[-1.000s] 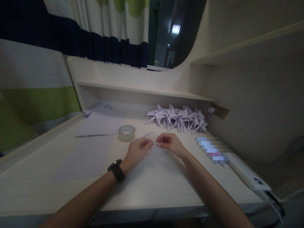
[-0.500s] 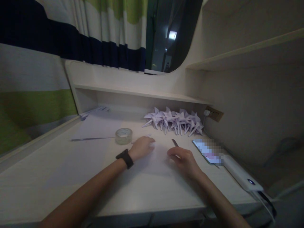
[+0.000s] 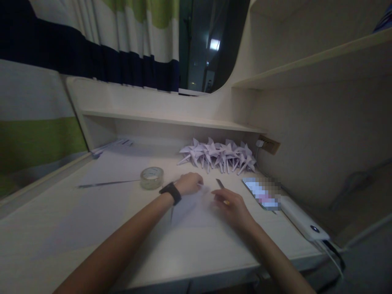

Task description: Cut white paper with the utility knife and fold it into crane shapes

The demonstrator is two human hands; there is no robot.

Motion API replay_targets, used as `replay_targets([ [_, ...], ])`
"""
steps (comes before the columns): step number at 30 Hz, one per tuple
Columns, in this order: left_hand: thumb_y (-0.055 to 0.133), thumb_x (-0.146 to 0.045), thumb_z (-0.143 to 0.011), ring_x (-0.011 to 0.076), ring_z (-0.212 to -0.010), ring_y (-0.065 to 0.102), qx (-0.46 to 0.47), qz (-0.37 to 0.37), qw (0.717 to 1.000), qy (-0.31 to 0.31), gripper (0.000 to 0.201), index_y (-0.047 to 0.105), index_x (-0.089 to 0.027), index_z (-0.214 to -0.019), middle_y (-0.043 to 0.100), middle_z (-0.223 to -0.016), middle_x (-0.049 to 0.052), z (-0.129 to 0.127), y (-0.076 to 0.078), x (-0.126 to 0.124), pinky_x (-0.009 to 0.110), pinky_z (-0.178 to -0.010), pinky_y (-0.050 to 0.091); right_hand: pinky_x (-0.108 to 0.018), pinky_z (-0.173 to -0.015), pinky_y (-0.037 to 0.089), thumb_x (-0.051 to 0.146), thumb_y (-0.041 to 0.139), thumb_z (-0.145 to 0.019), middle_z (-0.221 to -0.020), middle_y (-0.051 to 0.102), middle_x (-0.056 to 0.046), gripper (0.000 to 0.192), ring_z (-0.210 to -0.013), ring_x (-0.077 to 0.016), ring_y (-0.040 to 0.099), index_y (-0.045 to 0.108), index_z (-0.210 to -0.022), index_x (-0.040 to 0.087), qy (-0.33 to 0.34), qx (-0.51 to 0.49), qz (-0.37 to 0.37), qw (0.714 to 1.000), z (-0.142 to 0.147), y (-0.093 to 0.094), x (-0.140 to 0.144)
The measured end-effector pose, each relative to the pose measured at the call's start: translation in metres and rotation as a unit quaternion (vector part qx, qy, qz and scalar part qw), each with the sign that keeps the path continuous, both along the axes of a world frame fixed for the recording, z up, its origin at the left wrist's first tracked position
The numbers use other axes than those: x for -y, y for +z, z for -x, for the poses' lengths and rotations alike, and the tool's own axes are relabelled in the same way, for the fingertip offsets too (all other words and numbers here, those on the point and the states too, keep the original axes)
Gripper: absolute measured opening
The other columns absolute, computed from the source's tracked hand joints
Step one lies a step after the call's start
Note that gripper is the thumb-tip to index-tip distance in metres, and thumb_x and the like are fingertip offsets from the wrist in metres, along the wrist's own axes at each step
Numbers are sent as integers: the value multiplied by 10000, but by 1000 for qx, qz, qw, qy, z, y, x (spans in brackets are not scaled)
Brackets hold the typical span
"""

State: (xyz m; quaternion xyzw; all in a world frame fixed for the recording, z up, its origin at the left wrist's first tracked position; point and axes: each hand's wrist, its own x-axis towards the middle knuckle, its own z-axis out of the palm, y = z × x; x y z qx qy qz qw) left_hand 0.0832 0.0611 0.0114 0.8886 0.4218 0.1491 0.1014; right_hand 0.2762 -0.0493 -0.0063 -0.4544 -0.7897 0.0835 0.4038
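My left hand (image 3: 189, 183), with a dark band at the wrist, closes its fingers on the top edge of a small white paper sheet (image 3: 190, 212). A bit of the paper rises blurred between my two hands. In my closed right hand (image 3: 232, 206) is a utility knife (image 3: 219, 183); its thin grey blade points up and away, and a yellow part shows between the fingers. The right fingertips are close to the paper's right side; whether they touch it I cannot tell. A roll of clear tape (image 3: 152, 178) lies left of my left hand.
Several white paper pinwheels (image 3: 217, 155) lie in a row under the shelf (image 3: 171, 120). Larger white sheets (image 3: 88, 222) and a thin strip (image 3: 108, 183) are at the left. At the right are a lit phone (image 3: 260, 194) and a white power bank (image 3: 303, 220) with cables.
My left hand has moved right, away from the tape, and its fingers now curl on the paper, which has lifted at the edge. My right hand still holds the knife. The view has shifted slightly right.
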Motion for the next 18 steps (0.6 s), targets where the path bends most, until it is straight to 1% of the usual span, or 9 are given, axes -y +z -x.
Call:
replay_targets([
  [2,570,-164,-743,218,-911,654,30,-3,999,-27,239,719,-203,-927,726,-965,79,9,4,3,285,-797,458,-277,-674,478,140,602,-808,-834,670,-51,201,-737,-173,623,668,-984,212,6,-3,16,1000,-1,1,-1],
  [3,561,-139,-736,209,-896,655,61,-1,997,-49,251,718,-188,-926,727,-955,80,14,6,5,275,-789,459,-274,-668,479,141,596,-810,-843,671,-59,188,-741,-174,623,678,-967,205,11,-6,24,1000,-1,3,-2],
  [5,554,-101,-711,198,-850,657,113,17,991,-74,256,719,-174,-892,731,-910,70,24,11,8,268,-768,464,-272,-663,483,141,590,-807,-850,675,-71,166,-745,-175,625,696,-925,191,22,-12,40,999,-1,7,-5],
  [8,563,-101,-715,185,-807,639,147,27,986,-70,214,722,-197,-822,720,-840,39,38,18,14,278,-767,455,-276,-665,491,152,620,-780,-805,679,-66,108,-723,-174,628,714,-823,183,46,-21,71,996,-1,17,-12],
  [9,583,-110,-719,186,-818,626,148,9,987,-65,187,726,-207,-792,710,-842,36,42,19,17,288,-782,445,-277,-664,494,163,637,-768,-789,681,-63,82,-712,-173,629,715,-784,181,57,-21,87,994,-1,21,-15],
  [11,632,-134,-721,205,-873,585,133,-59,988,-43,140,735,-229,-731,679,-882,44,49,19,23,323,-812,416,-276,-649,499,198,668,-750,-760,685,-58,52,-686,-170,628,715,-742,177,83,-24,134,987,-1,29,-21],
  [14,667,-150,-718,245,-907,518,68,-172,983,9,138,743,-257,-674,618,-888,65,58,14,33,364,-778,375,-268,-616,502,265,691,-734,-727,687,-45,98,-644,-159,620,716,-742,170,141,-27,225,964,3,40,-31],
  [16,643,-146,-738,240,-847,507,27,-201,979,17,162,749,-260,-694,587,-811,69,63,9,39,348,-715,359,-259,-594,497,293,694,-726,-699,680,-35,135,-609,-145,605,716,-751,162,183,-28,275,944,10,43,-39],
  [18,608,-144,-767,222,-783,513,13,-193,981,8,185,753,-252,-732,571,-745,66,68,2,45,326,-672,351,-247,-568,485,312,704,-714,-658,664,-24,163,-569,-130,583,715,-748,153,202,-32,293,934,18,42,-47],
])
